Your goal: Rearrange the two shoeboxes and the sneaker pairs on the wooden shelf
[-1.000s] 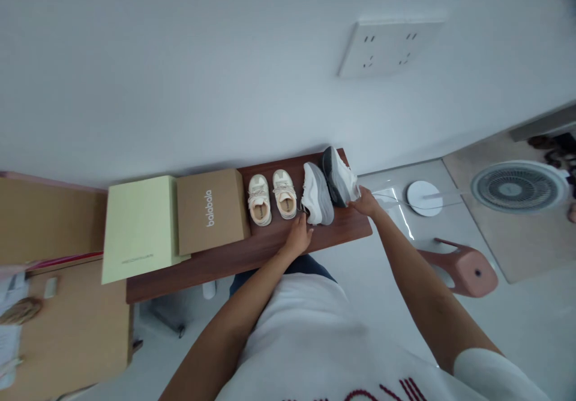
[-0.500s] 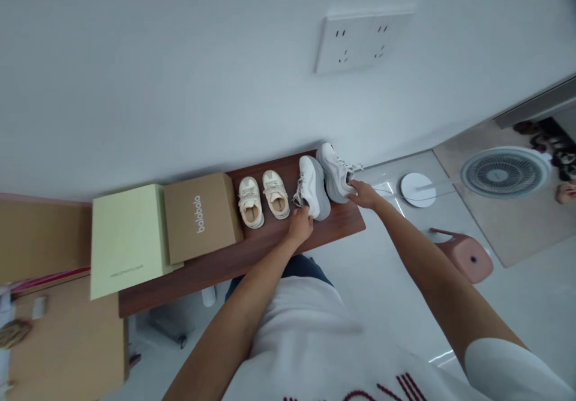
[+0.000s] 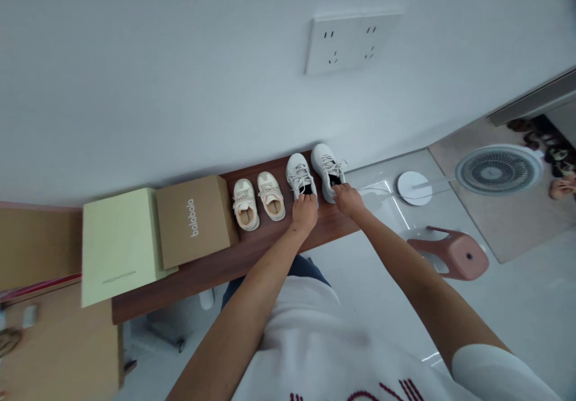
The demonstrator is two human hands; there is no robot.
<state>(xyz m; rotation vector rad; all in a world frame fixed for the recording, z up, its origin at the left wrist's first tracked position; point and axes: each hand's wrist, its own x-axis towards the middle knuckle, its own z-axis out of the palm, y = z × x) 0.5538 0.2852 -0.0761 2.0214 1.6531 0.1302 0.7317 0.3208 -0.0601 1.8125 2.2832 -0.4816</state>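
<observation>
Two white lace-up sneakers stand side by side at the right end of a dark brown wooden shelf (image 3: 252,251), toes toward the wall. My left hand (image 3: 305,212) grips the heel of the left sneaker (image 3: 297,167), fingers hooked into its dark opening. At the heel of the right sneaker (image 3: 324,161), my right hand (image 3: 348,198) is closed on the collar. To their left sits a smaller pair of cream shoes, one cream shoe (image 3: 245,200) beside the other cream shoe (image 3: 270,191).
A brown shoebox (image 3: 193,224) and a pale green box (image 3: 119,245) lie on the shelf's left part. Cardboard boxes (image 3: 63,341) stand at far left. On the right are a white fan (image 3: 497,171) and a pink stool (image 3: 463,254). A socket plate (image 3: 353,42) is on the wall.
Both sneakers have turned from leaning on their sides to standing upright, soles down, their openings now facing up. My hands have shifted with them at the heels.
</observation>
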